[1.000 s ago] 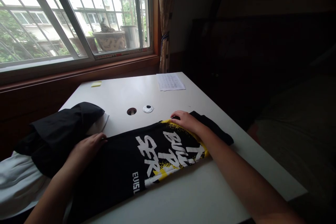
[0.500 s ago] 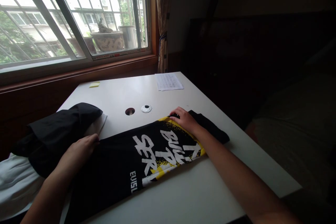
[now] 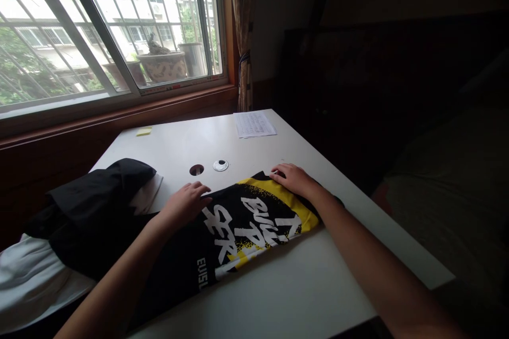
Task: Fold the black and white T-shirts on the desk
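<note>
A black T-shirt [image 3: 222,238] with white lettering and a yellow speckled band lies folded in a long strip across the white table [image 3: 274,291]. At its far edge, near the lettering, my left hand [image 3: 186,202] rests with fingers stretched out and slightly apart. Farther right, my right hand [image 3: 295,179] has its fingers bent over the far edge by the yellow band, gripping the cloth. My right forearm covers part of the dark end of the shirt. The near left end is hidden behind my left forearm.
Left of the shirt lies a heap of black clothing [image 3: 103,190] and white clothing [image 3: 32,275]. Printed sheets [image 3: 255,124] and a yellow sticky note [image 3: 143,131] lie near the table's far edge. A round hole [image 3: 196,170] and a round disc [image 3: 220,165] are mid-table. A barred window stands beyond.
My left hand has let go of the shirt's left part and moved right along its far edge. My right hand has shifted a little right, and the yellow band spreads farther right.
</note>
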Tool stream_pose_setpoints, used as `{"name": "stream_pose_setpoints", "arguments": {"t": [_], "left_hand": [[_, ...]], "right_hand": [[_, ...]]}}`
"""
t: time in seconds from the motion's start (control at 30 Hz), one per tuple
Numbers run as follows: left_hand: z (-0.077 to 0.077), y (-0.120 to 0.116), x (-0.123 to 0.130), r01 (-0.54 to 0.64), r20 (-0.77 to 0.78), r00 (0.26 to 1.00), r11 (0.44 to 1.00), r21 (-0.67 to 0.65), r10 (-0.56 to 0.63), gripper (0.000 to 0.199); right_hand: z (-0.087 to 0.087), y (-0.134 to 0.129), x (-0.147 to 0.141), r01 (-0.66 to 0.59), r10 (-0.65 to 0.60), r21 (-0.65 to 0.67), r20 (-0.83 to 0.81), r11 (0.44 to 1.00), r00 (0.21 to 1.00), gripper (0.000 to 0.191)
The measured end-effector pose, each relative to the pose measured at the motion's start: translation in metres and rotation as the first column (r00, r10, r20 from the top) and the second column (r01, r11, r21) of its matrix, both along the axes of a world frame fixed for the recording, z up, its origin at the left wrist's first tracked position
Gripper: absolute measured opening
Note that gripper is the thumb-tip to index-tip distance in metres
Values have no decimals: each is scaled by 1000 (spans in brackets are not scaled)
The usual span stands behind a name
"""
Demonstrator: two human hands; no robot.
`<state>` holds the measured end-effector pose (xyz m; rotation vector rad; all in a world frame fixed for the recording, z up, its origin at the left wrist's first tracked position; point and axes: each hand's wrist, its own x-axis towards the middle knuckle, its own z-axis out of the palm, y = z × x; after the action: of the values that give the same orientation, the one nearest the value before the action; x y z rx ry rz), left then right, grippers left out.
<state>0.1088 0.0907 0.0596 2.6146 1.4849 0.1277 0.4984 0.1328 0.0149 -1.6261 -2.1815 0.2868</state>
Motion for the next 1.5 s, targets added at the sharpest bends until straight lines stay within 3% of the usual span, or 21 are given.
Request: {"name": "stream_pose_setpoints", "arguments": {"t": [0.2,0.37,0.57,0.73,0.97,1.1,1.2,1.37,1.5], "left_hand": [[-24,32,76,7,204,979,1000,-11,-4,36],[-44,47,111,4,279,960,1000,24,-11,37],[-62,40,119,42,342,935,987,155,-94,15],[-63,24,114,140,303,926,951,277,-225,26],[-65,18,111,296,206,900,884,362,-385,20],[-61,13,109,290,281,860,861,418,-426,32],[-51,9,109,314,227,875,858,406,-427,50],[-22,4,108,338,191,890,880,335,-414,29],[3,-2,103,367,410,801,899,239,-436,12]], "right_hand": [[-12,-7,46,75,-78,45,70,996,994,25],[-14,-26,54,0,0,141,3,990,1000,10],[-15,-42,53,-89,99,210,-39,974,994,29],[-14,-48,53,-132,155,230,-87,964,984,32],[-9,-56,57,-92,129,220,-160,971,979,28],[-3,-63,58,-15,69,225,-236,974,969,24],[1,-68,58,49,25,262,-273,964,962,25],[8,-74,58,73,47,384,-295,921,954,24],[15,-77,59,133,18,425,-332,895,943,18]]}}
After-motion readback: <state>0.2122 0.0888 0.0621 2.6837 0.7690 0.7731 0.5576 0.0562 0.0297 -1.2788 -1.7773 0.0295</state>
